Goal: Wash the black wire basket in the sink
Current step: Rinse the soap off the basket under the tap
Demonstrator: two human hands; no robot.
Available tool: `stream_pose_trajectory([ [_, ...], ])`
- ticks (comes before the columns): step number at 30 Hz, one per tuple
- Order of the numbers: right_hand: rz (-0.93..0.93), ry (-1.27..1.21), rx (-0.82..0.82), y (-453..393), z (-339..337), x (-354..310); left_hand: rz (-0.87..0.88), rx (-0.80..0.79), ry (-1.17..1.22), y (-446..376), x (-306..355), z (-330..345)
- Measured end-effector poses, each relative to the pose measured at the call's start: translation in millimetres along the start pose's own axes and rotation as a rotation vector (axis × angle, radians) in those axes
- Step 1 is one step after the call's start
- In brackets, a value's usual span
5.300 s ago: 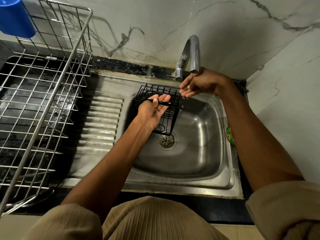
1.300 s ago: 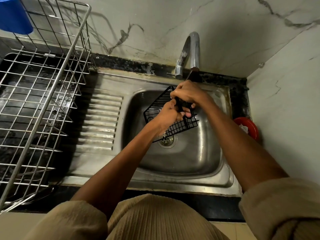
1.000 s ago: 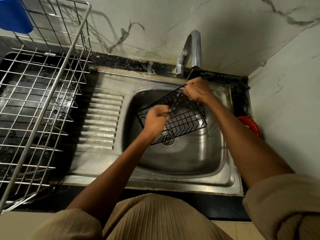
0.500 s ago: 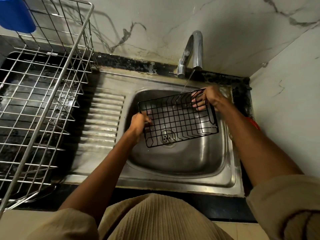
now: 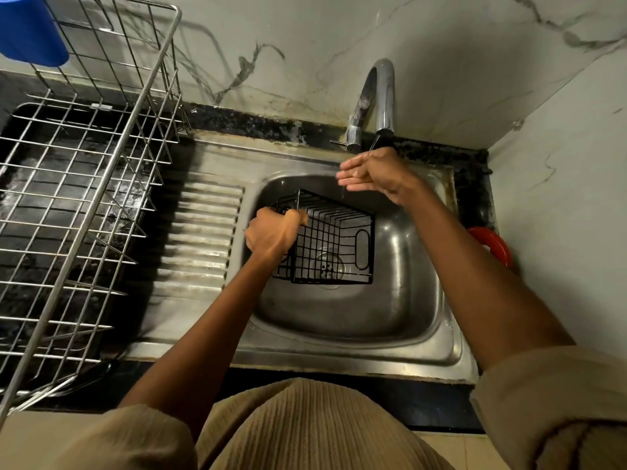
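Note:
The black wire basket (image 5: 334, 242) is held tipped on its side over the drain of the steel sink (image 5: 400, 320). My left hand (image 5: 273, 234) grips the basket's left edge with curled fingers. My right hand (image 5: 371, 173) is off the basket, raised under the tap (image 5: 381, 96) with its fingers straight and pointing left. A thin stream of water falls from the spout onto that hand.
A large steel dish rack (image 5: 78, 198) stands on the dark counter to the left, with a blue cup (image 5: 29, 28) at its far corner. The ribbed drainboard (image 5: 200, 239) lies between rack and bowl. A red round object (image 5: 492, 245) sits by the right wall.
My right hand has let go of the basket and lifted under the running tap. The basket has swung from flat and wide to tipped on its side, held by my left hand alone.

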State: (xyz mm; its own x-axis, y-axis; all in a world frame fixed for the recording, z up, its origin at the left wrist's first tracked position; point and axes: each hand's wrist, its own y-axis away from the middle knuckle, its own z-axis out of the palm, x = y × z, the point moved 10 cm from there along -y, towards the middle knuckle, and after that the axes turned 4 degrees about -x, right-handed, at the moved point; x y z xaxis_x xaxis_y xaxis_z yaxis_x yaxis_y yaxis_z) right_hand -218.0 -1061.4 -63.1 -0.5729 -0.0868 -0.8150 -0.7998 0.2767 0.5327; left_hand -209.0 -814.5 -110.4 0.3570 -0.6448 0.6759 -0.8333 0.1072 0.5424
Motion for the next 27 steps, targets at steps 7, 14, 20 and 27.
stream_pose_trajectory([
  [7, 0.028, 0.043, -0.212, 15.1, 29.6, -20.8, 0.094, 0.047, -0.177, 13.3, 31.0, 8.0],
  [14, 0.051, 0.198, -0.187, 23.3, 17.1, -28.1, 0.218, 0.146, -0.372, 23.9, 70.0, 20.3],
  [20, 0.031, 0.187, -0.13, 26.8, 8.0, -36.4, 0.196, 0.126, -0.405, 17.9, 80.5, 27.3],
  [27, 0.018, 0.026, -0.103, 32.0, 5.0, -40.0, 0.154, 0.07, -0.422, 7.2, 87.7, 34.5],
])
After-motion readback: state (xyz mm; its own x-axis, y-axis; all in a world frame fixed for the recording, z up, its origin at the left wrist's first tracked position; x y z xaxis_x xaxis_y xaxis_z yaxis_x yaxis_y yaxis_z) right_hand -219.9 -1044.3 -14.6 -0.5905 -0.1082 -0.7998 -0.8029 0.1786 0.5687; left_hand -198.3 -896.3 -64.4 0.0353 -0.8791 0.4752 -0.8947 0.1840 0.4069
